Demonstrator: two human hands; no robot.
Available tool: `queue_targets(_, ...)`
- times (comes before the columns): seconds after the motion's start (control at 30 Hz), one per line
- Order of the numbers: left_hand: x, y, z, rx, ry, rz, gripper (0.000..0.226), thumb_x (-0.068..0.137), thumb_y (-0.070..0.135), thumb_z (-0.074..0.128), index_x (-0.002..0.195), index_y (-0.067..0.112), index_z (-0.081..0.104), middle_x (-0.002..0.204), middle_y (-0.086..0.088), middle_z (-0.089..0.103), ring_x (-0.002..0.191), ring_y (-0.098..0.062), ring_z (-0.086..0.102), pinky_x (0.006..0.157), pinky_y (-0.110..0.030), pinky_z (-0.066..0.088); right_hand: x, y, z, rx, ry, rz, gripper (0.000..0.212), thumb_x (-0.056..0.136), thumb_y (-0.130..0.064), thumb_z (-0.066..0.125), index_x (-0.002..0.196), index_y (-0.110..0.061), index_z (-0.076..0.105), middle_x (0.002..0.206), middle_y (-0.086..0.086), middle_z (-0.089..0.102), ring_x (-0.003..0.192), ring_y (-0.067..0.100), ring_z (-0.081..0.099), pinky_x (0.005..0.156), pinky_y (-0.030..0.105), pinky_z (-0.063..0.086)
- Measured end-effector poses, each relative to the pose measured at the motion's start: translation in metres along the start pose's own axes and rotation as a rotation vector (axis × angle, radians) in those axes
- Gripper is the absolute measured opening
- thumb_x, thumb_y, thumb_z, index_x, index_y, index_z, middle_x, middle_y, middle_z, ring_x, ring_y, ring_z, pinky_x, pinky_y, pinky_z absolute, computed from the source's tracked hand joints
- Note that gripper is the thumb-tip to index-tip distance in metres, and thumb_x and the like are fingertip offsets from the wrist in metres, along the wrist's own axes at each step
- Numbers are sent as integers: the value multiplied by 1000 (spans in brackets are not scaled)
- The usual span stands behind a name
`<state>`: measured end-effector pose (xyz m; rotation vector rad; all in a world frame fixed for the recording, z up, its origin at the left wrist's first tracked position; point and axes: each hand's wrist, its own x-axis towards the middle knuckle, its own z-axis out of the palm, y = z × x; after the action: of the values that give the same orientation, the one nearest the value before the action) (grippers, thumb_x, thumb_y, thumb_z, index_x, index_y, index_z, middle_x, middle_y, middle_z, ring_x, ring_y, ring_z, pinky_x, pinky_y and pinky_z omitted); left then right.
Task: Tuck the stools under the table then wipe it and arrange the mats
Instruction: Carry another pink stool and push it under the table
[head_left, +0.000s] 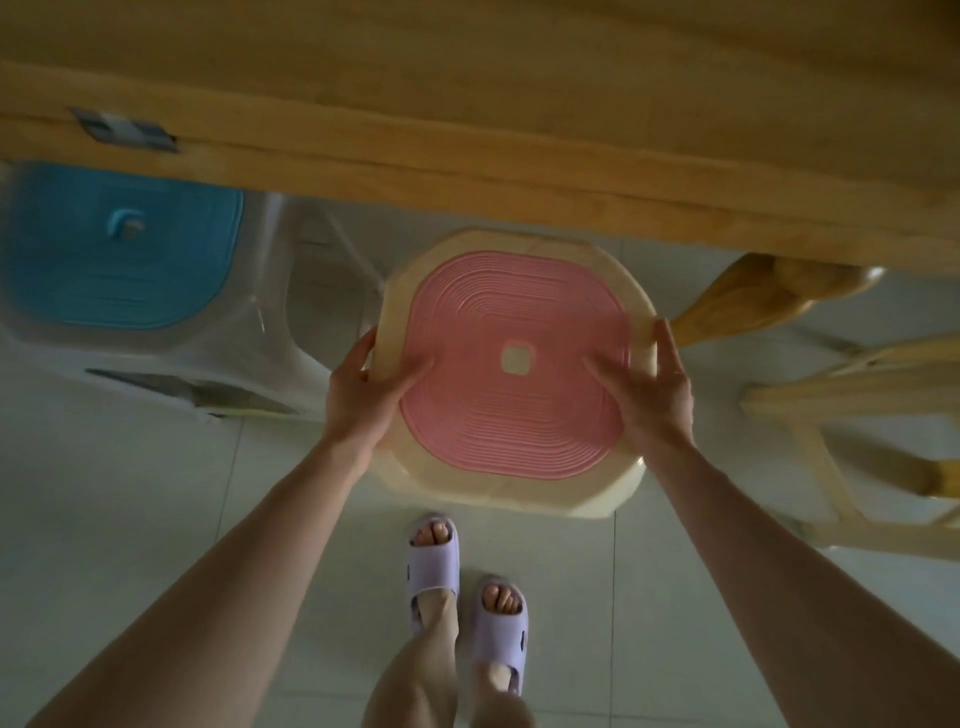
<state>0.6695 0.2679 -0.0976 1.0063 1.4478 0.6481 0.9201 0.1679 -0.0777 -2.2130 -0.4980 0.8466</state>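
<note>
A cream plastic stool with a pink ribbed seat (511, 364) stands on the floor right at the near edge of the wooden table (467, 104). My left hand (371, 389) grips the seat's left rim, thumb on the pink top. My right hand (647, 387) grips the right rim the same way. Only the stool's far edge lies under the table edge. To the left stands a white stool with a blue seat (122, 249), its far part hidden beneath the table.
A wooden chair or frame (841, 395) with slanted legs stands at the right, close to the pink stool. Pale floor tiles (156, 493) spread around. My feet in lilac slippers (467, 587) are just behind the pink stool.
</note>
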Motion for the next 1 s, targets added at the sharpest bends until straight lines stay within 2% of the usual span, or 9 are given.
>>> queue_targets(0.1,20,6,2,-29,-7,28,52,63,39,85,110,37,63,85,21,72,79,1,68,61,-13,51,15,-10,12,5,20,-6,98,64,-51,80,145,-43,25,136,-3,53,114,19,54,86,26,40)
queue_targets(0.2,40,7,3,-39,-6,44,45,66,31,85,106,35,64,81,20,72,75,3,68,58,-10,49,29,-16,24,-14,32,-18,98,64,-53,79,145,-43,25,130,1,58,99,13,53,80,25,40)
queue_targets(0.33,63,4,4,-24,-6,70,33,67,32,84,90,41,63,77,24,70,72,7,66,57,-10,48,48,-18,37,-23,47,-36,98,63,-55,79,144,-46,25,132,0,57,115,24,55,82,25,39)
queue_targets(0.53,77,8,10,-2,12,96,44,65,36,85,105,33,65,86,18,71,80,2,67,69,-17,53,63,-21,42,-32,85,-67,97,63,-55,79,144,-44,27,129,-1,59,112,21,55,79,23,37)
queue_targets(0.63,82,9,10,8,-4,96,39,66,35,84,100,34,66,87,15,73,82,-2,68,73,-22,54,65,-21,45,-20,84,-64,97,63,-54,79,144,-44,27,129,1,59,115,24,55,80,24,37)
queue_targets(0.73,84,9,11,10,8,105,30,66,35,84,90,40,66,80,19,72,77,1,68,66,-16,52,66,-22,45,-18,71,-66,96,65,-54,78,144,-45,26,132,4,57,120,28,51,84,27,36)
queue_targets(0.8,81,10,11,17,16,111,32,67,35,84,92,39,65,79,21,71,75,4,67,61,-12,50,65,-22,43,-34,54,-70,96,67,-55,77,146,-44,23,133,4,56,121,29,51,85,28,36)
queue_targets(0.9,73,8,9,49,30,123,39,67,37,84,100,35,63,81,21,70,76,4,66,60,-12,48,57,-21,42,-57,36,-61,102,69,-55,75,149,-35,16,142,5,48,128,31,45,97,35,37)
queue_targets(1.0,54,1,7,97,63,122,54,60,43,84,107,32,61,87,18,68,78,2,64,66,-19,48,36,-10,41,-28,32,-11,110,67,-56,75,151,-31,9,150,4,37,134,31,37,105,41,33)
